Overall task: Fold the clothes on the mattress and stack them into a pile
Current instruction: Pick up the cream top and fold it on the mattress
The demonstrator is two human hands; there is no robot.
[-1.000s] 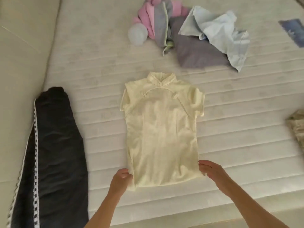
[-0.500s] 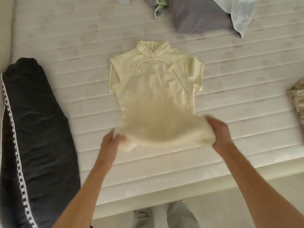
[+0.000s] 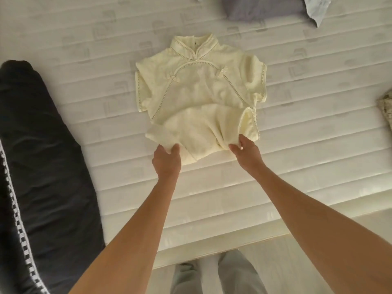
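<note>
A pale yellow short-sleeved dress [image 3: 203, 88] with a stand-up collar lies face up in the middle of the white quilted mattress [image 3: 318, 132]. Its lower part is lifted and doubled up toward the chest. My left hand [image 3: 166, 161] pinches the hem at the lower left corner. My right hand [image 3: 246, 152] pinches the hem at the lower right, near the side slit. Both arms reach forward from the mattress's near edge.
A large black garment [image 3: 42, 166] with a checkered white side stripe lies along the left. At the top edge sit a grey garment [image 3: 265, 7] and a light blue one [image 3: 318, 9]. A patterned cloth [image 3: 386, 107] peeks in at the right edge.
Both hands took the hem off the mattress and carried it up toward the collar, doubling the dress's lower part over. The view tilted down and moved closer.
</note>
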